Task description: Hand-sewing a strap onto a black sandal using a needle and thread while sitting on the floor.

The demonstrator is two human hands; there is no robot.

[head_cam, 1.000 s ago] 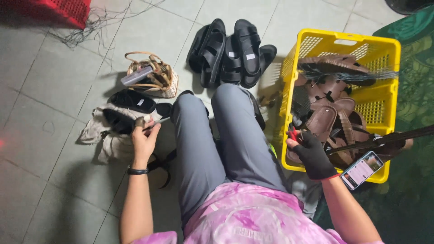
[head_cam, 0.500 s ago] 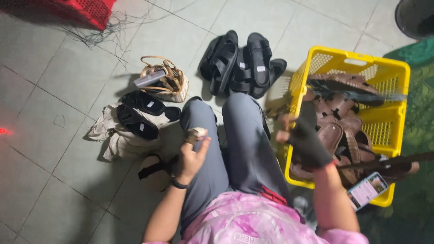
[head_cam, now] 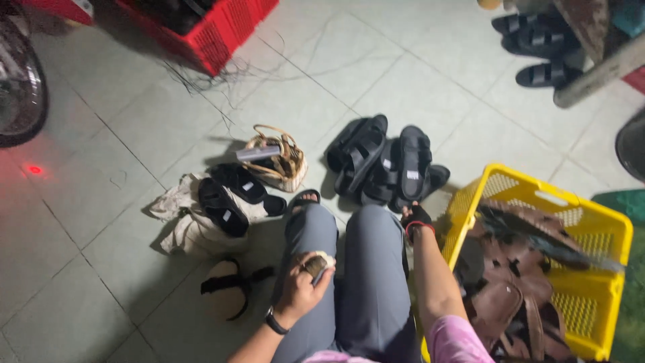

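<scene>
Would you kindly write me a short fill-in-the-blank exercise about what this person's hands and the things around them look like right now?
1. The right hand wears a ____ glove and reaches toward the black sandals.
2. The brown sandals lie in a ____ crate.
3. The left hand rests on the person's ____ while holding a small object.

Missing words: black; yellow; leg

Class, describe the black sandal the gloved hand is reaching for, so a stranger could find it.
Start at the yellow crate on the right. Just left of it, past the knees, lies a heap of black sandals. The right hand touches the nearest one, lying straight with a pale label on its strap.
</scene>
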